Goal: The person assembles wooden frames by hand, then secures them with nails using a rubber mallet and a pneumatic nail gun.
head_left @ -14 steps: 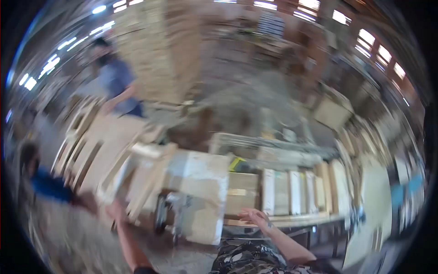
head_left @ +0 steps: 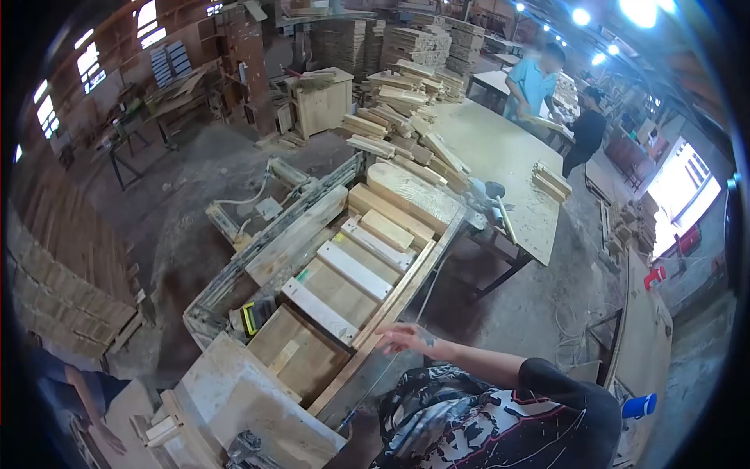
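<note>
My right hand [head_left: 402,338] is at the front wooden rail [head_left: 393,301] of a long workbench frame, fingers slightly curled and apart, with nothing in them. Whether it touches the rail I cannot tell. White-faced boards [head_left: 354,270] and plain wood pieces lie crosswise inside the frame. Left of them is a brown panel [head_left: 308,353], with a black and yellow object [head_left: 256,316] beyond it. My left hand is out of view.
A pale table [head_left: 500,148] and stacked lumber [head_left: 406,94] stand behind. Two people [head_left: 534,82] [head_left: 587,129] are at the back right. A co-worker's hand [head_left: 107,439] is at the lower left. A blue-capped object [head_left: 639,406] is at right.
The view has swung to the right, bringing the pale table and other people into sight. My left hand has left the view. My right hand remains by the front rail.
</note>
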`<state>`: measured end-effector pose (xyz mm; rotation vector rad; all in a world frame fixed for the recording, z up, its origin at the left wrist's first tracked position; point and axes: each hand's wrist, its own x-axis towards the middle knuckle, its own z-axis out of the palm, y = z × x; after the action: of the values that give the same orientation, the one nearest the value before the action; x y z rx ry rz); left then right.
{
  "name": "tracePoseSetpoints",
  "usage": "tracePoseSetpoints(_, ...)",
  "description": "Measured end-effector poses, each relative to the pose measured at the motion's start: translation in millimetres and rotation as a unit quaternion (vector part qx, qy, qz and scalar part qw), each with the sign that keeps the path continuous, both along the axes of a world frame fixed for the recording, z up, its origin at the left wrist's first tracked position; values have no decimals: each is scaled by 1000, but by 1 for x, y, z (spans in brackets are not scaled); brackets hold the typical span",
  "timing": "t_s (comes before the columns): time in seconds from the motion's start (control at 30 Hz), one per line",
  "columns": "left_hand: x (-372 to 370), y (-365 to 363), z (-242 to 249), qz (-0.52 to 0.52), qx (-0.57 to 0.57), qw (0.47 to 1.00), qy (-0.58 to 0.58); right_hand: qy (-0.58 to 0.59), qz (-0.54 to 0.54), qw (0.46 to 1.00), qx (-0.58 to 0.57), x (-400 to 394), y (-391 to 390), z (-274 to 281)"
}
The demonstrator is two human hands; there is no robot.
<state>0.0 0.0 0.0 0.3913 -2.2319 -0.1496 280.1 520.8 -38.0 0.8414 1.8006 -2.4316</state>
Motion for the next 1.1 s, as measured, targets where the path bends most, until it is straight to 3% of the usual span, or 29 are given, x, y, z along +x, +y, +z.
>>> tracePoseSetpoints(0.07,-29,75,-48,-153,33,987,41,17,29,999,29,12,6,3)
tracePoseSetpoints(0.13,-34,159,-94,-331,110,935,63,26,20,999,29,32,27,9)
tracePoseSetpoints(0.17,-8,218,-93,-408,196,891,-30,30,21,999,30,44,41,13)
tracePoseSetpoints(0.23,74,338,-41,-408,124,882,-200,27,-7,999,34,80,79,19)
tracePoseSetpoints(0.27,90,394,-75,-499,247,814,-165,16,-48,998,37,98,99,17)
tracePoseSetpoints(0.3,103,437,-108,-515,231,813,-145,5,-87,995,38,118,118,12)
tracePoseSetpoints(0.33,130,473,-99,-491,220,810,-232,25,-132,990,36,140,137,2)
tracePoseSetpoints(0.43,165,547,-132,-449,128,825,-317,40,-223,972,68,209,203,-31)
tracePoseSetpoints(0.47,170,562,-147,-449,123,830,-308,28,-270,959,87,230,223,-35)
tracePoseSetpoints(0.53,174,571,-181,-400,26,826,-397,-1,-354,929,105,267,255,-41)
tracePoseSetpoints(0.63,168,568,-188,-396,15,836,-380,-23,-417,898,142,300,299,-61)
tracePoseSetpoints(0.7,179,563,-164,-367,-36,860,-354,-40,-421,893,154,301,318,-57)
tracePoseSetpoints(0.77,181,549,-153,-373,-12,874,-310,-13,-421,894,153,288,333,-56)
tracePoseSetpoints(0.87,188,544,-110,-297,-103,849,-426,38,-391,911,128,255,344,-57)
tracePoseSetpoints(1.03,174,619,-100,-395,-116,807,-423,68,-333,920,194,188,365,-50)
tracePoseSetpoints(1.1,161,644,-99,-437,-124,787,-417,65,-357,915,176,167,371,-36)
